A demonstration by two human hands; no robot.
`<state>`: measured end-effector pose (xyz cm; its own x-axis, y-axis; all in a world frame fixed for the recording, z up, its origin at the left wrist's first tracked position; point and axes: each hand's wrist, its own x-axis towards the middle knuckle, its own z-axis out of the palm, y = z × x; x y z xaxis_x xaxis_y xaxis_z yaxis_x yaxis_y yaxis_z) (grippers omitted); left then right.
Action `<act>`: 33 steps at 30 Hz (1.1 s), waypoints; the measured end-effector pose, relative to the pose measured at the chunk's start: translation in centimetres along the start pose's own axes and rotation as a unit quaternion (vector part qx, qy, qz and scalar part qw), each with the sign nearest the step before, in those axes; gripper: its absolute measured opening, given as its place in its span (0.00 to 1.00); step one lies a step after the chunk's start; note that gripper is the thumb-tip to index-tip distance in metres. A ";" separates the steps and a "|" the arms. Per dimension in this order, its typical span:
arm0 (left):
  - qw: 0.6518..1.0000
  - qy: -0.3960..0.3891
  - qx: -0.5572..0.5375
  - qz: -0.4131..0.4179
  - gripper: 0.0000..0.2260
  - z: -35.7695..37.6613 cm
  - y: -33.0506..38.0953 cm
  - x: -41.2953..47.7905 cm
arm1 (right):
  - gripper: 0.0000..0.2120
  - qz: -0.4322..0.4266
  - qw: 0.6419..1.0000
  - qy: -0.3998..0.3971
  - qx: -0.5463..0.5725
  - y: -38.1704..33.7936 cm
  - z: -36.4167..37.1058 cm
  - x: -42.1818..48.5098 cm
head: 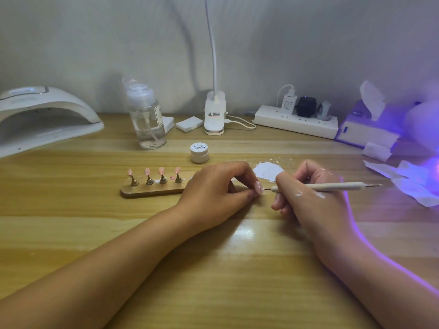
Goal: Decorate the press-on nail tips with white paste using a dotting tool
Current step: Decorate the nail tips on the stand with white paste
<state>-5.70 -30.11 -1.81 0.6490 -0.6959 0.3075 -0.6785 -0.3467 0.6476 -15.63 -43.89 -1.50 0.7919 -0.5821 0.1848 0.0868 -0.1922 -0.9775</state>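
- Left hand [213,188]: centre of frame, resting on the tabletop [213,269]. Thumb and fingers are curled in and pinch one pink nail tip [259,187] at the hand's right-of-frame edge.
- Right hand [311,193]: centre-right of frame, fingers curled round the dotting tool [327,186] in a pen grip. There are white smears on the back of the hand.
- Dotting tool: its long axis runs almost level across the frame. The working point is at the left end and a spare metal point sticks out past the hand at the right.
- Relation I steer by: the held nail tip lies directly left-of-frame of the working point, in line with the shaft. The point is just beside the nail's face; I cannot tell whether it touches.
- Judgement: the next dab calls for only a short travel leftward along the shaft. The right hand does the moving and the left holds the nail steady.
- White paste [268,173]: a smear on the tabletop just above the gap between the two hands, nearer the right hand for reloading.
- Jar [199,153]: lid on, above the left hand.
- Stand [152,189]: left of the left hand, carrying four pink tips on pegs. Its right end is hidden by that hand.
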 end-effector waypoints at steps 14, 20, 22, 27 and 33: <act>1.000 0.000 -0.003 0.006 0.08 0.1 -0.2 0.0 | 0.08 -0.009 1.000 -0.017 -0.011 0.3 0.1 0.2; 1.000 0.000 -0.002 0.007 0.09 0.0 -0.2 0.0 | 0.08 -0.016 1.000 -0.021 -0.010 0.4 0.2 0.2; 1.000 0.001 -0.003 0.008 0.10 0.0 -0.2 0.0 | 0.07 -0.017 0.999 -0.022 -0.016 0.5 0.1 0.2; 1.000 0.003 -0.004 0.007 0.08 0.1 -0.2 0.0 | 0.08 -0.010 1.000 -0.017 -0.013 0.5 0.1 0.2; 1.000 0.001 -0.011 0.009 0.07 0.1 -0.3 0.0 | 0.08 -0.007 1.000 -0.020 -0.015 0.4 0.1 0.1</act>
<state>-5.54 -30.07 -2.06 0.6377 -0.7004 0.3205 -0.6820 -0.3201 0.6576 -15.43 -43.98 -1.86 0.8146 -0.5465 0.1941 0.0814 -0.2237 -0.9713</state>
